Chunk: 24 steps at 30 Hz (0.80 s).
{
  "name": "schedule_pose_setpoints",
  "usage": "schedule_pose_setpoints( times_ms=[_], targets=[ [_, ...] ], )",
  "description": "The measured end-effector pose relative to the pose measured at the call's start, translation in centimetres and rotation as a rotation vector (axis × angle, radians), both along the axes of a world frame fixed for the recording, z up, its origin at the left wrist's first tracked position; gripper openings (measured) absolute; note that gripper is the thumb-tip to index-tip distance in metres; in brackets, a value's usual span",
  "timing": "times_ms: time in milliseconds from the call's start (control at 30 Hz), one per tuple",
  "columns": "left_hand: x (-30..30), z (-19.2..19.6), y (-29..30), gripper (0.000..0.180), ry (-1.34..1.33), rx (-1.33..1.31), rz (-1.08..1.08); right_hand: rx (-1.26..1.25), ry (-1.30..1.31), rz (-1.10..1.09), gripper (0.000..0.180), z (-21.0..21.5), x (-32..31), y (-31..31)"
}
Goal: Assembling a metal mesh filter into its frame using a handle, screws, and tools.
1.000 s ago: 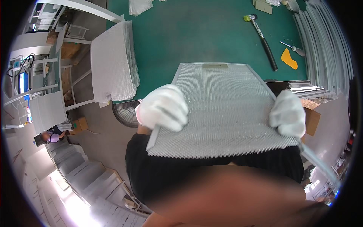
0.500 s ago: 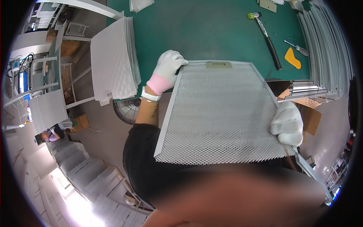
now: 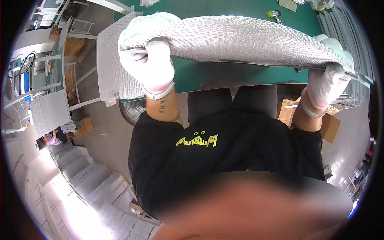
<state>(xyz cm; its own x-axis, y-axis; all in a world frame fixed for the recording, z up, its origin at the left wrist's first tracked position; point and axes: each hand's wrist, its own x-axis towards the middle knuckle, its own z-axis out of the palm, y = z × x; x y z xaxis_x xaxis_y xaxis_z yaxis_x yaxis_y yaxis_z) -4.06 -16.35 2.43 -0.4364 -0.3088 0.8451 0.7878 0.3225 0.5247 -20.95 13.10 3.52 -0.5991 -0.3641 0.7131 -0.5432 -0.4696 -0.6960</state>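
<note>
A silver metal mesh panel (image 3: 244,40) with a metal edging is held up above the near edge of the green table (image 3: 224,74), one edge tilted close to the camera so that it looks curved. My left hand (image 3: 154,60), in a white glove with a pink cuff, is closed around its left end. At the right end my gloved right hand (image 3: 328,84) grips the panel, thumb below and fingers over the top. A thin metal strip (image 3: 363,80) sticks out past the right hand. The panel's far face is hidden.
Stacked mesh sheets (image 3: 110,64) stand at the table's left edge. A mallet (image 3: 274,15), partly covered by the panel, lies at the far right beside long metal strips (image 3: 340,24). Below sit a floor fan (image 3: 134,112) and a cardboard box (image 3: 331,127). A person (image 3: 56,136) is far left.
The panel has been lifted and tipped from facing me to nearly edge-on. Both hands have moved up and outward, the left to its left end and the right to its right end.
</note>
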Motion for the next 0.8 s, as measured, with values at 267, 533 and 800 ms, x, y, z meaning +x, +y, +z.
schedule_pose_setpoints(
  times_ms=[267, 533, 800],
  targets=[
    [-1.2, -0.9, 1.1, 0.016, 0.016, 0.125, 0.218, 0.03, -0.169, -0.204, 0.041, -1.7, -1.0, 0.3],
    [-1.4, -0.2, 0.9, 0.013, -0.018, 0.014, 0.353, -0.097, -0.017, -0.466, 0.072, 0.8, -0.8, -2.2],
    [-0.9, -1.1, 0.1, 0.02, -0.19, -0.052, 0.29, -0.114, -0.036, -0.185, 0.045, 7.8, -0.3, -3.0]
  ],
)
